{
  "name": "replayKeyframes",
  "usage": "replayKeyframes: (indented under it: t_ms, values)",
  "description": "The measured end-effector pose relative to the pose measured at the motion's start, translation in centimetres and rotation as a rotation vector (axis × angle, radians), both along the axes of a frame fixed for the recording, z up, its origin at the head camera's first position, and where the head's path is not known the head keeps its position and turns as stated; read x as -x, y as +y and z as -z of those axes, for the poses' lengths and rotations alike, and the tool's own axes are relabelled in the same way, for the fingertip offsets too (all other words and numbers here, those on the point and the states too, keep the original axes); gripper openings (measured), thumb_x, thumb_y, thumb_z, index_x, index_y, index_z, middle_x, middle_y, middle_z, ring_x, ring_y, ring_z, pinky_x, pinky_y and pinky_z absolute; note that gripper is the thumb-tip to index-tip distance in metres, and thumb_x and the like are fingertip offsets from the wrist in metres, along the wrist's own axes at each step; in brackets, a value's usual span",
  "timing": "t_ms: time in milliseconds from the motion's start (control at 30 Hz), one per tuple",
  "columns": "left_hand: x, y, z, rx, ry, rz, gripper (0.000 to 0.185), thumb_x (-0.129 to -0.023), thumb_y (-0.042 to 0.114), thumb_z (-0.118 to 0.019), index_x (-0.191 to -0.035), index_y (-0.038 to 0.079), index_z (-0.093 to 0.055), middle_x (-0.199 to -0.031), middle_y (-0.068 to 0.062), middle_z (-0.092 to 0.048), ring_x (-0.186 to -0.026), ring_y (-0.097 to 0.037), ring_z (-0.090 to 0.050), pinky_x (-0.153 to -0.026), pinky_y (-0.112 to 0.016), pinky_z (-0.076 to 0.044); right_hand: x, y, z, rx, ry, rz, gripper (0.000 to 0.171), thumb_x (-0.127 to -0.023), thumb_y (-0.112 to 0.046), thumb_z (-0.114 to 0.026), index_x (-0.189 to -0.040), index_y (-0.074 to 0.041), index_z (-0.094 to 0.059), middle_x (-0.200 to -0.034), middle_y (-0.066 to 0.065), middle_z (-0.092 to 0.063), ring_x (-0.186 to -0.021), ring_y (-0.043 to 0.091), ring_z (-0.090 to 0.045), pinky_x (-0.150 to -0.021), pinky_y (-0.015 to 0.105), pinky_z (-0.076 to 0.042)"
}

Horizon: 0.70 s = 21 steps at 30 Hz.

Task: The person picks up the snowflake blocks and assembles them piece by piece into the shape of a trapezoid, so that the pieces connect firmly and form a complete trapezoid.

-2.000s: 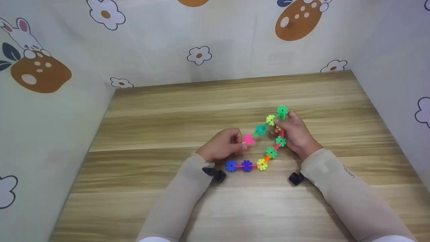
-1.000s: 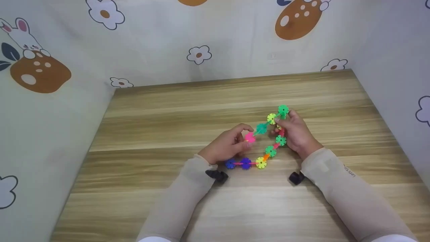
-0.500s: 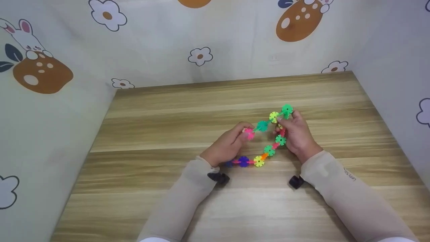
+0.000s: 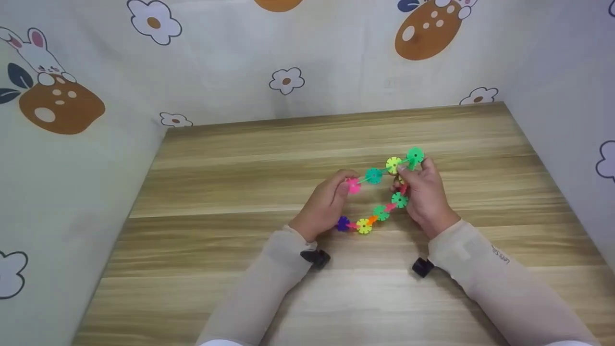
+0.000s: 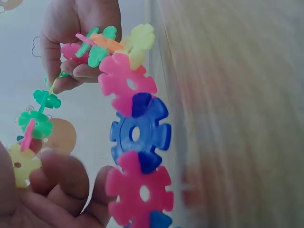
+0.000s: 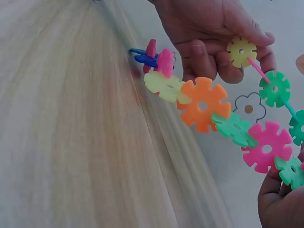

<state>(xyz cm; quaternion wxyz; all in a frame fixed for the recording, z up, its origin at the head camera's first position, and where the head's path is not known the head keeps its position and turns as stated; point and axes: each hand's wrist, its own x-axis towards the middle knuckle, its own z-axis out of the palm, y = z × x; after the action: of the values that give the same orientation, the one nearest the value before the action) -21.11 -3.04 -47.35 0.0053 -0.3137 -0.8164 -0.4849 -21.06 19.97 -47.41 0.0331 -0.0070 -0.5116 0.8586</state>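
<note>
A chain of interlocking notched plastic discs (image 4: 377,179) hangs in a loose bend above the table. My left hand (image 4: 319,206) pinches one end, where a pink disc (image 4: 353,186) shows in the head view. In the right wrist view, a yellow disc (image 6: 233,52) sits between that hand's thumb and fingers. My right hand (image 4: 428,199) grips the chain near the bend, below a green disc (image 4: 415,151). The other end hangs free, with pink discs and a blue disc (image 5: 122,142) near my left hand. In the head view, that hand hides its tip.
The wood-grain table (image 4: 230,269) spreads beneath both hands. Behind it stands a pale wall (image 4: 336,43) printed with flowers and fruit. A black wrist camera (image 4: 317,258) is on the left wrist, another black camera (image 4: 423,267) on the right.
The left fingers parted briefly, then closed again on the pink end. My left hand has moved slightly away from me, now covering the blue tip. The right hand's grip stays, tilting slightly.
</note>
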Motion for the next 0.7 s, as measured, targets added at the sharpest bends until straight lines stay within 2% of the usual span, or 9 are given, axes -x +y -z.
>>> replayKeyframes:
  t_ms: [100,167,267,300,333,400,500,600,700]
  values:
    - [-0.14,0.04,-0.17,-0.016,0.028,-0.031,0.039,-0.105,0.03,-0.032,-0.129,0.008,-0.053,-0.131,-0.005,-0.057,-0.125,-0.015,-0.051,-0.106,-0.034,-0.039,-0.22,-0.29,-0.14,0.008,-0.003,0.01,0.031,-0.094,-0.005,-0.06,-0.117,-0.004,-0.038,-0.078,0.006,-0.063,-0.056,0.018,-0.054,-0.06,0.032,-0.053]
    - [-0.21,0.1,-0.28,-0.017,0.023,-0.047,0.038,-0.103,0.034,-0.038,-0.128,0.01,-0.054,-0.126,-0.002,-0.06,-0.118,-0.013,-0.055,-0.099,-0.032,-0.045,-0.34,-0.41,-0.22,0.011,-0.007,0.011,0.03,-0.095,-0.005,-0.059,-0.116,-0.005,-0.038,-0.079,0.006,-0.064,-0.057,0.018,-0.054,-0.061,0.032,-0.053]
    - [-0.3,0.17,-0.37,0.0,-0.014,-0.07,0.036,-0.098,0.037,-0.053,-0.125,0.014,-0.055,-0.114,0.004,-0.062,-0.099,-0.009,-0.059,-0.083,-0.028,-0.052,-0.46,-0.48,-0.26,0.008,-0.007,0.007,0.03,-0.095,-0.006,-0.059,-0.117,-0.006,-0.038,-0.081,0.007,-0.065,-0.057,0.018,-0.054,-0.061,0.032,-0.053]
    - [-0.33,0.18,-0.38,0.01,-0.031,-0.078,0.037,-0.096,0.037,-0.058,-0.125,0.015,-0.055,-0.109,0.005,-0.061,-0.087,-0.009,-0.058,-0.074,-0.026,-0.053,-0.48,-0.49,-0.27,0.007,-0.004,0.006,0.032,-0.095,-0.007,-0.06,-0.117,-0.005,-0.037,-0.082,0.007,-0.066,-0.057,0.017,-0.054,-0.061,0.032,-0.053]
    - [-0.38,0.19,-0.4,0.021,-0.047,-0.089,0.039,-0.094,0.036,-0.063,-0.126,0.016,-0.054,-0.105,0.006,-0.061,-0.079,-0.009,-0.057,-0.067,-0.025,-0.052,-0.5,-0.5,-0.28,0.006,-0.003,0.006,0.031,-0.095,-0.007,-0.06,-0.117,-0.006,-0.038,-0.083,0.007,-0.066,-0.057,0.017,-0.054,-0.061,0.032,-0.053]
    - [-0.47,0.2,-0.45,0.052,-0.055,-0.115,0.043,-0.091,0.033,-0.068,-0.128,0.017,-0.053,-0.102,0.007,-0.06,-0.069,-0.01,-0.051,-0.061,-0.025,-0.049,-0.51,-0.51,-0.29,0.005,-0.002,0.003,0.032,-0.094,-0.008,-0.061,-0.117,-0.006,-0.038,-0.083,0.006,-0.066,-0.056,0.017,-0.054,-0.06,0.032,-0.053]
    - [-0.57,0.23,-0.53,0.095,-0.029,-0.147,0.046,-0.089,0.029,-0.07,-0.13,0.018,-0.052,-0.102,0.007,-0.06,-0.067,-0.013,-0.052,-0.061,-0.027,-0.048,-0.5,-0.55,-0.33,0.01,-0.002,-0.005,0.031,-0.094,-0.008,-0.061,-0.116,-0.007,-0.039,-0.083,0.006,-0.065,-0.057,0.017,-0.054,-0.06,0.032,-0.053]
    - [-0.62,0.26,-0.64,0.114,0.01,-0.165,0.041,-0.091,0.03,-0.068,-0.127,0.018,-0.053,-0.104,0.007,-0.061,-0.079,-0.013,-0.056,-0.069,-0.027,-0.05,-0.54,-0.55,-0.38,0.021,-0.002,-0.02,0.031,-0.094,-0.008,-0.061,-0.116,-0.008,-0.039,-0.083,0.006,-0.063,-0.058,0.017,-0.054,-0.06,0.032,-0.053]
    - [-0.63,0.25,-0.77,0.109,0.002,-0.162,0.035,-0.093,0.032,-0.064,-0.123,0.018,-0.053,-0.1,0.007,-0.06,-0.082,-0.011,-0.056,-0.073,-0.026,-0.05,-0.6,-0.58,-0.44,0.022,0.001,-0.028,0.033,-0.094,-0.009,-0.062,-0.116,-0.007,-0.038,-0.085,0.006,-0.064,-0.058,0.017,-0.054,-0.06,0.032,-0.053]
